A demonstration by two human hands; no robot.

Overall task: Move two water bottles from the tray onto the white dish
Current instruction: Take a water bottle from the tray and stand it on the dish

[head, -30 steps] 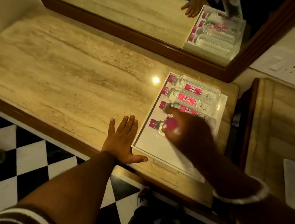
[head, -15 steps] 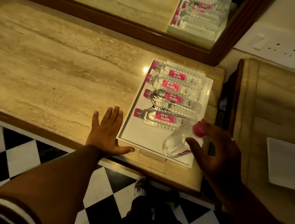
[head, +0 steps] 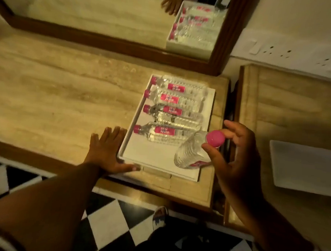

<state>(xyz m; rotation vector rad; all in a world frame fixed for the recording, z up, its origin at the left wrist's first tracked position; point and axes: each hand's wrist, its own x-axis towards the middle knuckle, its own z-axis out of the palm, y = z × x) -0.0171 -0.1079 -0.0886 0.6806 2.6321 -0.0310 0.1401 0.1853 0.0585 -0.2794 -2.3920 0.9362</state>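
1. The right hand (head: pixel 236 150) has its fingers closed around the pink cap end of one water bottle (head: pixel 193 153). The bottle is tipped up over the near right corner of the tray (head: pixel 136 156).
2. The left hand (head: pixel 107 150) lies flat and open on the counter, holding nothing, touching the tray's near left edge.
3. Four bottles (head: pixel 173 110) lie in the tray.
4. The white dish (head: pixel 306 166), to the right, looks bare. I think no bottle is moved yet, so two are left.
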